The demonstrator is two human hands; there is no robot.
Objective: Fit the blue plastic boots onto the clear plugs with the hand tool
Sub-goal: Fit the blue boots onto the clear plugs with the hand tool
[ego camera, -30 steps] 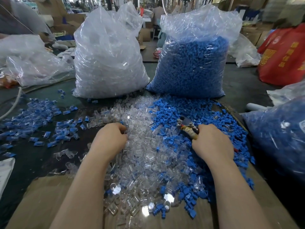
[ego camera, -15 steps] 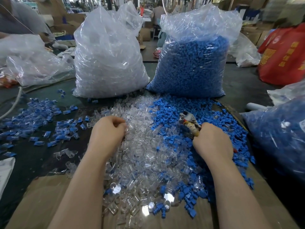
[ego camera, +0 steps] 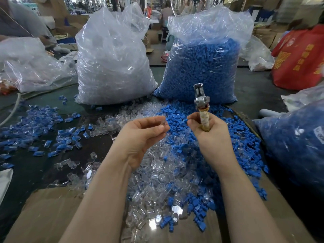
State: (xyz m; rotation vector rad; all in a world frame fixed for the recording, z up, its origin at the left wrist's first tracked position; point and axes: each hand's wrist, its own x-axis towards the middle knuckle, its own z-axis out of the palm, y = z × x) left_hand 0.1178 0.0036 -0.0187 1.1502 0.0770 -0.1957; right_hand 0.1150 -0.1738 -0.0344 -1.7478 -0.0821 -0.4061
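Head view looks down on both bare hands raised over the counter (ego camera: 98, 149). At centre, the left hand (ego camera: 140, 135) pinches a clear plug (ego camera: 164, 124) between thumb and fingertips. Just beside it at 3 o'clock, the right hand (ego camera: 208, 132) has its fingers curled round the wrapped handle of the hand tool (ego camera: 201, 104), whose metal head stands upright, while thumb and forefinger pinch a blue boot (ego camera: 184, 121). Plug and boot sit near each other, apart. Below the hands lie a heap of loose clear plugs (ego camera: 154, 174) and, toward 3 o'clock, loose blue boots (ego camera: 242, 142). At 12 o'clock stand a bag of clear plugs (ego camera: 112, 58) and a bag of blue boots (ego camera: 203, 67).
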